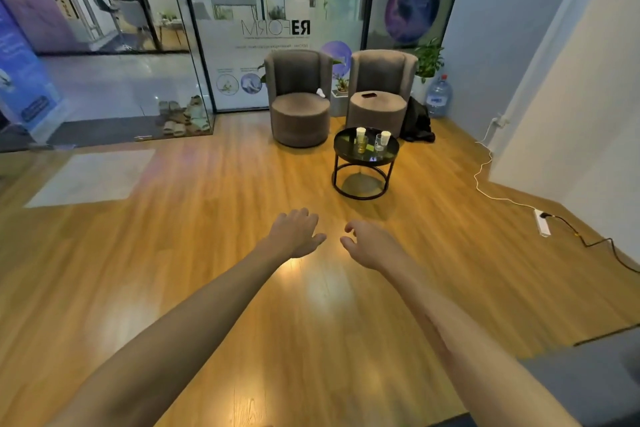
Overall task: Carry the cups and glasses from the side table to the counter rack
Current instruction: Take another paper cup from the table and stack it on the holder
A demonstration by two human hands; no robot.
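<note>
A small round black side table (346,151) stands ahead on the wooden floor, in front of two grey armchairs. On it stand two white cups, one at the back left (361,132) and one at the right (385,137). A glass of yellowish liquid (361,144) and a clear glass (379,142) stand next to them. My left hand (295,233) and my right hand (370,243) reach forward over the floor, well short of the table. Both hold nothing and have their fingers apart. No counter rack is in view.
Two grey armchairs (299,99) (380,90) stand behind the table, with a dark bag (417,125) on the floor beside the right one. A white power strip and cable (542,222) lie on the floor at right. A glass wall (194,55) runs at left.
</note>
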